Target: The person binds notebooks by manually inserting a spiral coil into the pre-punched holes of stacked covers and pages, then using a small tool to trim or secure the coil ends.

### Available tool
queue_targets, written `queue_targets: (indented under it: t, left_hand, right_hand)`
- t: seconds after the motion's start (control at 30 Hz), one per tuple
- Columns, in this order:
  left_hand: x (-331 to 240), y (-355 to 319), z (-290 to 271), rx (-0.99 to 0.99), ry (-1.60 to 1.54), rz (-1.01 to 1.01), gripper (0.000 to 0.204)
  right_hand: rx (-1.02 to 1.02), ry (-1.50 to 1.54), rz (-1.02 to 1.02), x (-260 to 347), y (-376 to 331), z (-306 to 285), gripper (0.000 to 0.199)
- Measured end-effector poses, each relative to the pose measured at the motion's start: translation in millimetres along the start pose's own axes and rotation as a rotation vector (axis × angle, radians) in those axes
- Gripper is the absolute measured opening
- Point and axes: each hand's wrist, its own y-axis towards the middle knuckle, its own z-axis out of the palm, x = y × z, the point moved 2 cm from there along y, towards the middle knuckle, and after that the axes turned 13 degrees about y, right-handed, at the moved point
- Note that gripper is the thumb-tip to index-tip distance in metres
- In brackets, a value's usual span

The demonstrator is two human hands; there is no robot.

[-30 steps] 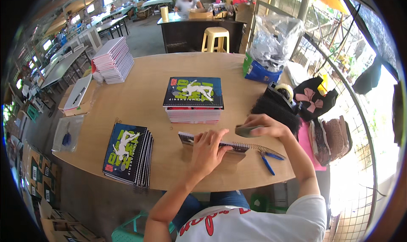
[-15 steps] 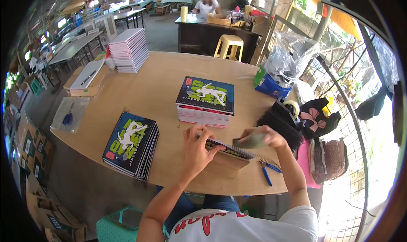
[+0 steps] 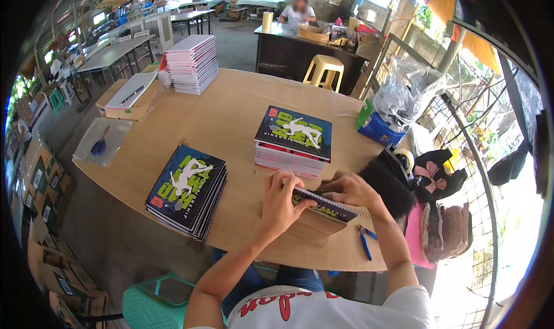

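Observation:
A notebook [image 3: 337, 208] with a dark printed cover stands on edge, spine up, against a brown board [image 3: 311, 227] near the table's front edge. My left hand [image 3: 284, 199] pinches its left end between thumb and fingers. Along the top runs a spiral wire coil [image 3: 365, 215], its loose end sticking out past the right corner. My right hand [image 3: 352, 192] is closed at the far side of the spine, close to the coil; a dark thing shows at its fingertips, too hidden to name. Blue-handled pliers [image 3: 365, 242] lie just right of the board.
A pile of coiled notebooks [image 3: 187, 185] is at left, another stack [image 3: 293, 141] straight ahead, and a tall paper stack [image 3: 193, 64] at the far left. Black wire coils [image 3: 388, 182], a tape roll [image 3: 404, 159] and a blue box [image 3: 378, 127] line the right side.
My right hand has moved left and in against the spine; the blurred greenish-dark thing in it is now mostly hidden. My left hand keeps its hold. The whole view has shifted slightly.

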Motion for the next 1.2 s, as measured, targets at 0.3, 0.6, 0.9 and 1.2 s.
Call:
queue_targets:
  t: [0.3, 0.6, 0.9, 1.2]
  left_hand:
    - [2, -2, -1, 0.082, -0.004, -0.019, 0.055]
    - [54, -6, 0, 0.073, -0.527, -0.353, 0.02]
    - [44, 1, -9, 0.08, -0.398, -0.175, 0.026]
    - [54, 4, -5, 0.031, -0.36, -0.227, 0.044]
  right_hand:
    - [0.079, 0.051, -0.049, -5, 20, 2, 0.052]
    - [0.116, -0.227, -0.036, -6, 36, 8, 0.059]
    - [0.026, 0.164, 0.077, -13, 33, 2, 0.056]
    - [0.1, 0.474, 0.023, -28, 43, 13, 0.059]
